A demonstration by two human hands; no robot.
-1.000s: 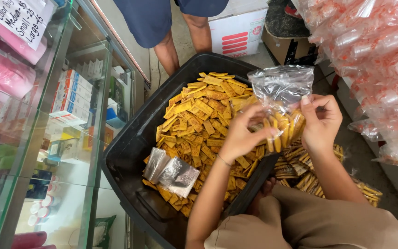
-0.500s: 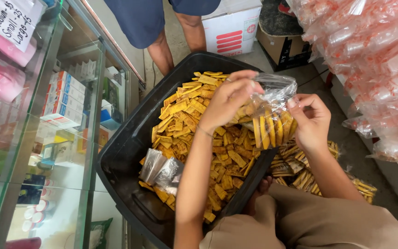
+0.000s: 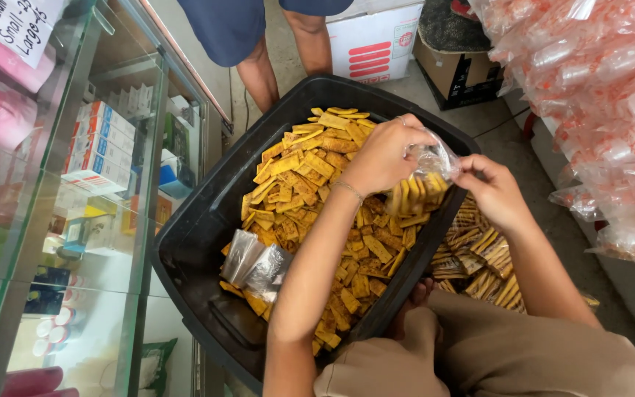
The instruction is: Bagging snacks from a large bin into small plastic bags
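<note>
A small clear plastic bag, part-filled with flat yellow-orange rectangular chips standing on end, is held over the right rim of a large black plastic tub. The bag's crumpled mouth is gripped from above by the left hand and pinched at its right edge by the right hand. Loose chips are heaped inside the tub, with empty clear bags near its lower left wall. Filled packets are stacked just right of the tub. A glass display cabinet crowds the tub's left side; bare floor is left beyond its upper right corner.
</note>
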